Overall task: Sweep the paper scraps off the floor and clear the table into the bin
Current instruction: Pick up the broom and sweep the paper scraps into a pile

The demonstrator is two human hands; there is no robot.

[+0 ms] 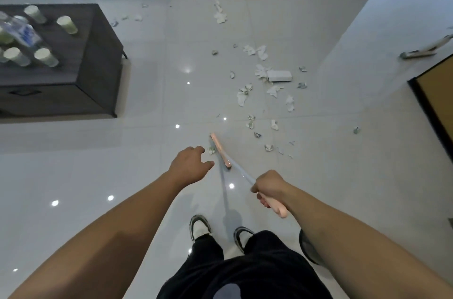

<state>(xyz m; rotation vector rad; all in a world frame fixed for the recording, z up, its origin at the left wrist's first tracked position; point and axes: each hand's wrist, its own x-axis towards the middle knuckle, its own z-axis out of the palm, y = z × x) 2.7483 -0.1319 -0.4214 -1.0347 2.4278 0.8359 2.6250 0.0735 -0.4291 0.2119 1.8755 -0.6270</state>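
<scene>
Both forearms are bare right up to the bottom edge of the view, no sleeves showing, no watch or band at either wrist. The left hand (190, 166) and right hand (268, 188) are bare too, no gloves, no rings to be seen. Below, loose black trousers (245, 271), wide in the leg and bunching over the shoes. The left shoe (199, 226) is a trainer, white on the upper with dark trim; the right shoe (241, 233) looks the same, though its upper is mostly hidden by the trouser hem.
</scene>
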